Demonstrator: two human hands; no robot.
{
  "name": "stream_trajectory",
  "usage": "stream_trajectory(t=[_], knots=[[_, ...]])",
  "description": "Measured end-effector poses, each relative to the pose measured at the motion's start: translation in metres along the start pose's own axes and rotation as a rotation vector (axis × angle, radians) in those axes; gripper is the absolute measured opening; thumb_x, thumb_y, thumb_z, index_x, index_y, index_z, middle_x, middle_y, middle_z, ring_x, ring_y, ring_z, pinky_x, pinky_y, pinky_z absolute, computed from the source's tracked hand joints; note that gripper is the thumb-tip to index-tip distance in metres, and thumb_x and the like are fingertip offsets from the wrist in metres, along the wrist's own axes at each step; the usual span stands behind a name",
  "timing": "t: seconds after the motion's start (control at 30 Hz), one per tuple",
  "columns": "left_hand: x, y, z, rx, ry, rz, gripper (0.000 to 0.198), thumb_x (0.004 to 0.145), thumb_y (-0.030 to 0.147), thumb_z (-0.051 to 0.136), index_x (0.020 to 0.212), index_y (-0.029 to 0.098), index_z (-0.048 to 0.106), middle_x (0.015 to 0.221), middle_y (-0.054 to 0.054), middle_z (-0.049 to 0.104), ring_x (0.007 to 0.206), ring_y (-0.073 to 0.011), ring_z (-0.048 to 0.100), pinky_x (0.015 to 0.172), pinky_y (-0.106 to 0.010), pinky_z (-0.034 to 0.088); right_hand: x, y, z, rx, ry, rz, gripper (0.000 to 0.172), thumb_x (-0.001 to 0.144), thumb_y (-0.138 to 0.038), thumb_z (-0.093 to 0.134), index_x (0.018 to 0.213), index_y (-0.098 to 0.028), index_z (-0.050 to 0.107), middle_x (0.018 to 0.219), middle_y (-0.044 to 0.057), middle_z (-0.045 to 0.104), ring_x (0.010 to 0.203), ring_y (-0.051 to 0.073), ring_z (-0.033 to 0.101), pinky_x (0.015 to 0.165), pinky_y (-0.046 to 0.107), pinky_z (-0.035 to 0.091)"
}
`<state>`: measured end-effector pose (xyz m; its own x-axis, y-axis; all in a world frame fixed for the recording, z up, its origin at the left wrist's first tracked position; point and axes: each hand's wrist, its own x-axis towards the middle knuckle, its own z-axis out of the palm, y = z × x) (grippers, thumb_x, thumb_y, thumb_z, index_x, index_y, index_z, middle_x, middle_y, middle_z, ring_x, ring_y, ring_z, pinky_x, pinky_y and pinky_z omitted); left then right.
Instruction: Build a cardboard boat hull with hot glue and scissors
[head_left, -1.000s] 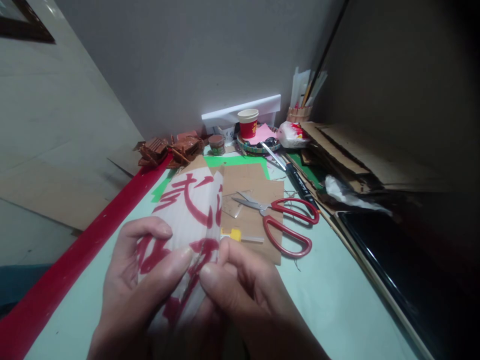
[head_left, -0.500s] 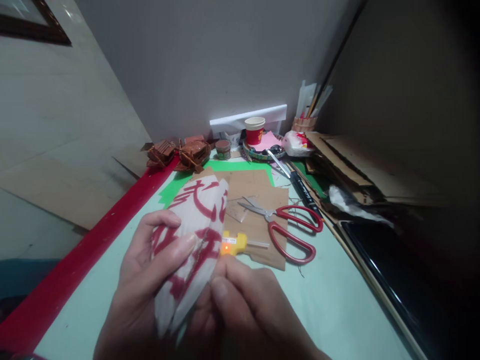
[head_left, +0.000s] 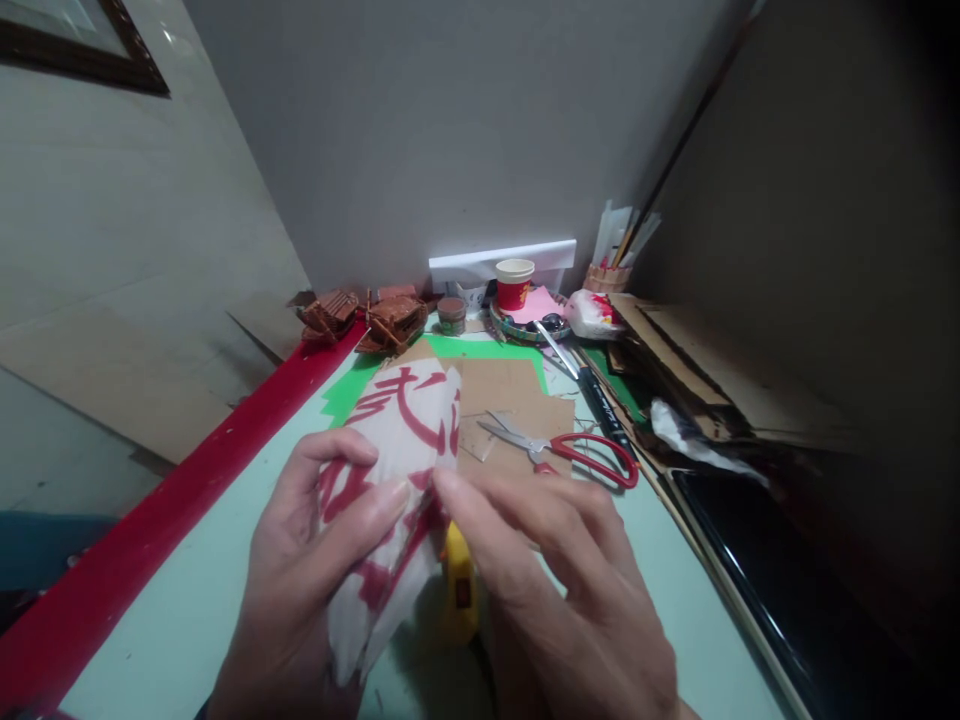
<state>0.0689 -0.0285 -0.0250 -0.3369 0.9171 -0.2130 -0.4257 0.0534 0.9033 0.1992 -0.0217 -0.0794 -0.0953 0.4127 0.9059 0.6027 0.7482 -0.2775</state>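
My left hand is wrapped round a folded white sheet with red brush characters, thumb on its front and fingers at its left edge. A seam runs down the sheet's lower right part. On that right side, my right hand pinches the edge, the thumb tip at the seam and the other fingers bent behind it. Below the sheet, partly hidden by my right hand, is a yellow glue gun. Red-handled scissors lie open beyond my right hand, one handle loop largely covered.
Brown cardboard and green paper lie under the scissors. Further back are two brown model boats, a small jar, red paper cups and a black-handled knife. Stacked cardboard and a black panel line the right.
My right hand has risen from the sheet's lower edge to its seam, now covering part of the scissors. The glue gun's visible part is now lower. The camera view has tilted slightly.
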Motion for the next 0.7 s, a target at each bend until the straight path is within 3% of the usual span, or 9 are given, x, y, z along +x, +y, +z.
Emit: stream_trajectory(t=[0.2,0.5,0.7], knots=[[0.001,-0.002,-0.004,0.122,0.04,0.035,0.034,0.064,0.021,0.083,0.087,0.03,0.06,0.073,0.006,0.074,0.063,-0.0142,0.068,0.055,-0.017,0.053,-0.009,-0.001,0.009,-0.011,-0.088,-0.035,0.036,0.108,-0.019,0.038,0.133,-0.01,0.062,0.122,0.01,0.066,0.099,0.022,0.058,0.094,0.033,0.042],[0.006,-0.003,-0.01,0.12,0.049,0.099,0.025,0.065,0.026,0.085,0.075,0.024,0.063,0.079,0.004,0.066,0.068,-0.0134,0.064,0.059,-0.018,0.055,-0.015,-0.002,0.02,-0.008,-0.042,-0.094,0.036,0.107,-0.012,0.036,0.13,-0.004,0.063,0.12,0.013,0.068,0.1,0.022,0.061,0.09,0.033,0.048],[0.007,-0.006,-0.017,0.172,0.044,0.056,0.034,0.067,0.027,0.086,0.084,0.03,0.057,0.066,0.011,0.06,0.051,-0.0077,0.051,0.046,-0.012,0.042,-0.018,-0.004,0.022,-0.068,-0.021,-0.152,0.036,0.106,-0.008,0.035,0.126,-0.002,0.066,0.121,0.013,0.069,0.102,0.022,0.063,0.088,0.034,0.05]])
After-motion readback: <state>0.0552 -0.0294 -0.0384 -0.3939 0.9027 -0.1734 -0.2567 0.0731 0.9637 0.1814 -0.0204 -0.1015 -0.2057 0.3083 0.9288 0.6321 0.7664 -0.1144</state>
